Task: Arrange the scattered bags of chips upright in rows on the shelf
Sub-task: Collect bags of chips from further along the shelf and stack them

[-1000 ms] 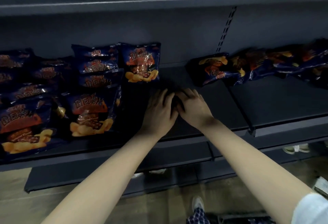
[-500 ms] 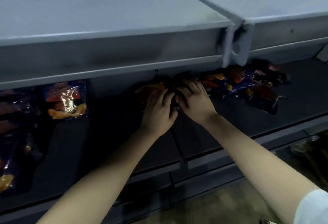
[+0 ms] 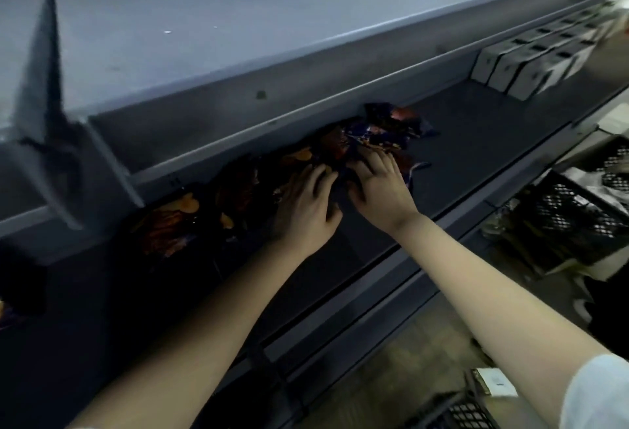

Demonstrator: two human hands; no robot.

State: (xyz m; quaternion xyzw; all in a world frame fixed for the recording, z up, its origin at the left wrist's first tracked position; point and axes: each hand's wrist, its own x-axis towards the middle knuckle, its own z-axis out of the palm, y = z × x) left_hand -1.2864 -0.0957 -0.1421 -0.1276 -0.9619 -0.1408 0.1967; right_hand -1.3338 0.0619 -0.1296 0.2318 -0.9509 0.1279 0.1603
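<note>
At the left we see a chip bag (image 3: 170,221) lying flat at the back of the dark shelf (image 3: 476,142), with more strewn rightward. Our left hand (image 3: 304,211) lies palm down on them, fingers loosely spread, gripping nothing. Our right hand (image 3: 377,190), just beside it, rests likewise on the crumpled bags (image 3: 391,129). White boxes (image 3: 520,64) stand farther right.

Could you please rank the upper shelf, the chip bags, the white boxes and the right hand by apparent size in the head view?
1. upper shelf
2. chip bags
3. white boxes
4. right hand
The boxes sit farther away, so the last two are unsure.
</note>
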